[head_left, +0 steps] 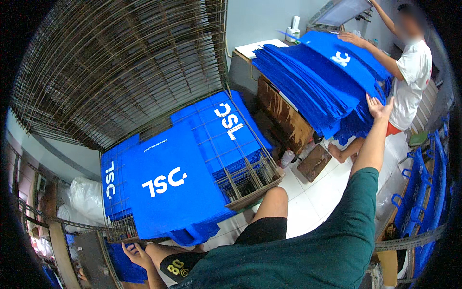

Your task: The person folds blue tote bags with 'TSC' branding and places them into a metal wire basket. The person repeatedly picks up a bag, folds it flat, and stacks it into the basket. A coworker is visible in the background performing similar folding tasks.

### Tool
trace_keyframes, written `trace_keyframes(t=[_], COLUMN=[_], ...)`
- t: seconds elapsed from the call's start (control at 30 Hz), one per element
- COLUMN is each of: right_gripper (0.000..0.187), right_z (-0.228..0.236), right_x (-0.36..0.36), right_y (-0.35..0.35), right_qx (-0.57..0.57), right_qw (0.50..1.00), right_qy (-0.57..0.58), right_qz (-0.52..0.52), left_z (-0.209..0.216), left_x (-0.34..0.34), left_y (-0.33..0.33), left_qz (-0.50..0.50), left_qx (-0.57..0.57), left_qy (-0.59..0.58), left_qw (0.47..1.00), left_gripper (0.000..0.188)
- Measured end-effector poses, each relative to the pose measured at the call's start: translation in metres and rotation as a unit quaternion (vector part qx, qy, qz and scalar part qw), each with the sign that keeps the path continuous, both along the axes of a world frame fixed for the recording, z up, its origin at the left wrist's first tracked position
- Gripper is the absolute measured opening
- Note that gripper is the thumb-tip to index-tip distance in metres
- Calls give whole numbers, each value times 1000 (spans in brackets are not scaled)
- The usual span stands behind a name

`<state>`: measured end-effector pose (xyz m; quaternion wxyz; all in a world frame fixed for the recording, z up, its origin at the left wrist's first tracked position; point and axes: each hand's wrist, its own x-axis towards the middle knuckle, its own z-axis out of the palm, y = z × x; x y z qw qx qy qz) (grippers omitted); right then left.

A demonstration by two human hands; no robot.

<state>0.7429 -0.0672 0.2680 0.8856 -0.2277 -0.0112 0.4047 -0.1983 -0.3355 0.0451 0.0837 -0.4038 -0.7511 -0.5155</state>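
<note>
My right hand (pixel 379 107) reaches out to the far right, palm up with its fingers spread, holding nothing. It is beside the edge of a tall stack of blue fabric sheets (pixel 308 86) on a table. My left hand (pixel 138 255) is low at the left by my knee, near the front corner of a wire drying rack (pixel 257 188). Its fingers are loosely bent and apart, with nothing visible in them. Blue printed sheets (pixel 166 144) with white lettering lie on the rack, and the front one hangs over its near edge.
Raised wire shelves (pixel 134 62) lean over the rack. A co-worker (pixel 411 72) in a white shirt stands at the right, one hand on the top blue sheet, the other at a tilted frame (pixel 344 10). A bottle (pixel 287 158) and a brown block (pixel 314 163) are on the floor.
</note>
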Motion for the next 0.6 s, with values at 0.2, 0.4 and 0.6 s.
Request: trace_keyframes(t=[0.2, 0.4, 0.6], right_gripper=[22, 20, 19], right_z=[-38, -4, 58], right_x=[67, -7, -123], right_y=[53, 65, -30], right_qx=[-214, -107, -118], right_qw=[964, 968, 917], right_qy=[-151, -191, -365], right_qz=[51, 127, 111], left_z=[36, 91, 106], left_x=[51, 162, 306], left_y=[49, 145, 256], left_qz=[-144, -298, -616], left_qx=[78, 100, -274], left_qy=[-55, -7, -510], left_qw=[985, 949, 535], left_gripper=[45, 29, 73])
